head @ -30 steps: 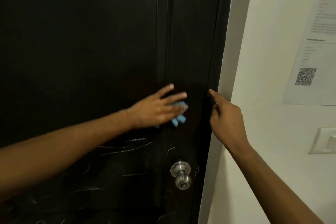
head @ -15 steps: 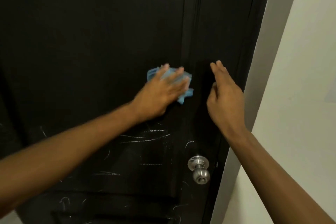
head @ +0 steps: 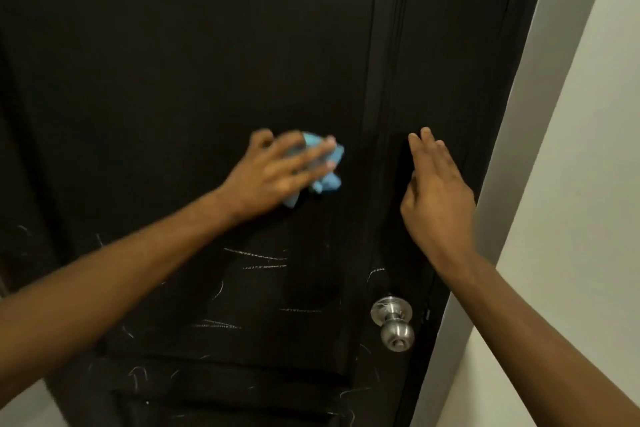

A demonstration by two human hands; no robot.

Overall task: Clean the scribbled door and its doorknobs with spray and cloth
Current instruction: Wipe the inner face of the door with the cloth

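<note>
You are pressing the blue cloth (head: 325, 166) flat against the dark door (head: 173, 62) with your left hand (head: 273, 177); its grip is wide, with fingers spread and nearly straight over the bunched fabric rather than curled round it, which appears to be spreading pressure across the cloth so that it is wiping and not sliding out. You are laying your right hand (head: 436, 191) on the door stile just beside the raised panel moulding (head: 388, 114), its grip likewise wide and holding nothing, fingers straight and together; this placement is probably bracing the door so that it is not swinging away under the wiping load. The cloth is sitting at mid-height on the panel, above the chalk-like white scribbles (head: 259, 260), which are running across the lower panel and down toward the bottom rail, so most of the marked area is judged to be still awaiting cleaning. The metal doorknob (head: 394, 326) is standing below your right hand, well apart from the cloth, and it is showing faint scratch marks on its rose plate. No spray bottle is showing in this view. For open room, you are working with a broad unobstructed panel to the left and below the cloth; to the right, the moulding ridge, your bracing hand and the door edge against the pale wall (head: 571, 184) are limiting the stroke. When moving downward, you are advised to be watching the knob, which is projecting outward.
</note>
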